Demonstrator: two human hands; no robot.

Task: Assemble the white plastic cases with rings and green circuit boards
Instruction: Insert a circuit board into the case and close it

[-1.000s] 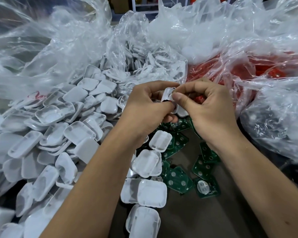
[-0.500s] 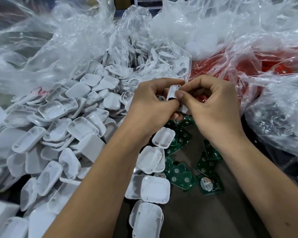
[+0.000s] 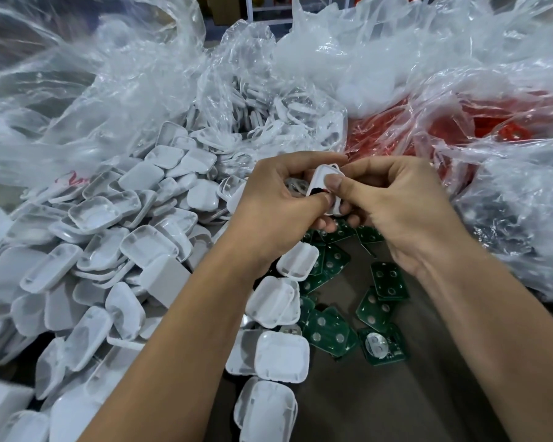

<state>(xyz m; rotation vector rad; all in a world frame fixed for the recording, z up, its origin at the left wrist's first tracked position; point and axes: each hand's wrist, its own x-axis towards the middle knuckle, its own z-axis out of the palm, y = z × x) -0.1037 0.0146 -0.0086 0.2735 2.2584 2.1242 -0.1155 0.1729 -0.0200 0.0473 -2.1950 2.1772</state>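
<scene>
1. Since a second ago, both hands sit slightly lower, pinching the same white case (image 3: pixel 320 178).
2. Left hand (image 3: pixel 278 199) grips its near edge; fingers curled.
3. Right hand (image 3: pixel 393 205) presses its thumb on the case face.
4. Green circuit boards (image 3: pixel 329 333) lie below on the table (image 3: pixel 380 406), beside loose white cases (image 3: pixel 115 237).

Even, soft overhead light glares on the crinkled plastic bags (image 3: pixel 380 68); wide-angle edges bend.
</scene>
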